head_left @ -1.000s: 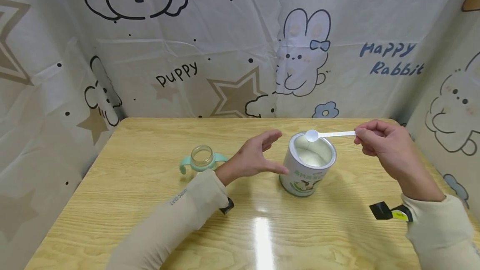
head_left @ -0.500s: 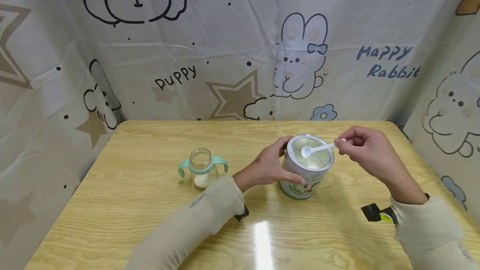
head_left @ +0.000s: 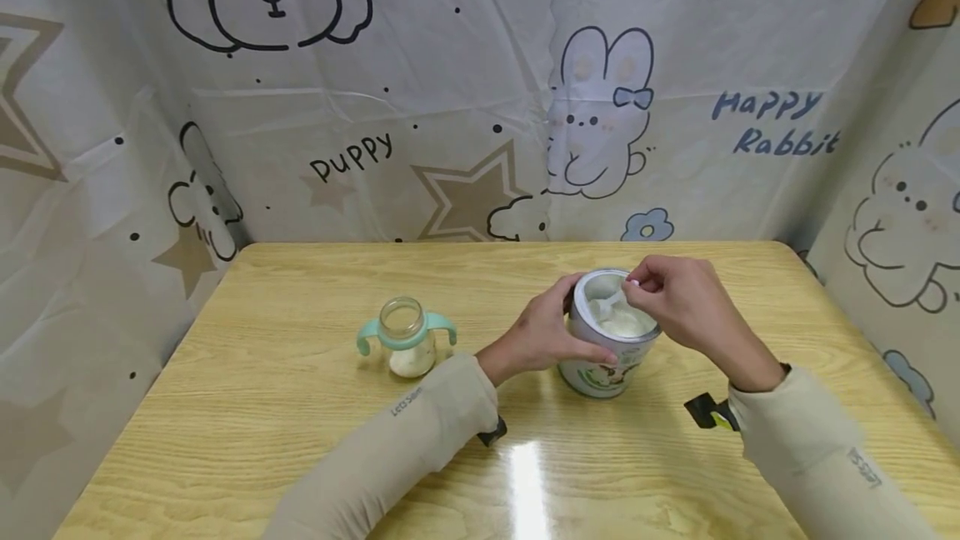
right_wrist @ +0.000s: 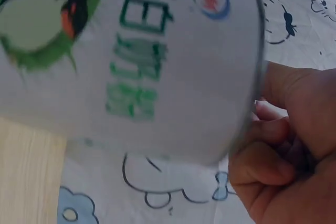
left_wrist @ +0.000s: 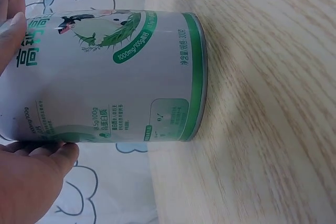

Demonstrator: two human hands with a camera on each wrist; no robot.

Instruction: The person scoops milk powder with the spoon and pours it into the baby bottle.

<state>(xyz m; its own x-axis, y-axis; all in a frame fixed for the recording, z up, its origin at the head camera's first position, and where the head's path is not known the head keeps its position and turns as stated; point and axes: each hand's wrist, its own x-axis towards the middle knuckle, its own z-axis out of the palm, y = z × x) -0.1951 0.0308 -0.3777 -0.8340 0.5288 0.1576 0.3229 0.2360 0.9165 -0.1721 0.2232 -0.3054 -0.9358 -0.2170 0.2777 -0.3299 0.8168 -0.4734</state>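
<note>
Near side first: both cream sleeves (head_left: 813, 432) are coming in over the near part of the desk (head_left: 225, 440), with a strip of light glare (head_left: 528, 482) showing on the wood between them. A black tab (head_left: 702, 412) is sticking out at the right cuff.

Left hand (head_left: 546, 330) is gripping the milk powder can (head_left: 611, 377), thumb pressing on its front, fingers wrapping round the side. Can is standing on the desk, right of centre, closer to the far-right corner than the far-left. Left wrist view is showing its green base band sitting on the wood.

Right hand (head_left: 671, 298) is pinching the handle of a white scoop (head_left: 607, 305), other fingers curling in. Hand is hanging over the can's right rim; scoop is pointing down inside the mouth, over the pale powder (head_left: 626, 323). Can't tell if it's touching the powder.

Baby bottle (head_left: 407, 344) is standing uncapped toward the far-left corner, well apart from the can, mint handles sticking out both sides, white powder lying in its bottom.

Printed backdrop (head_left: 465, 48) is hanging behind the far edge.
</note>
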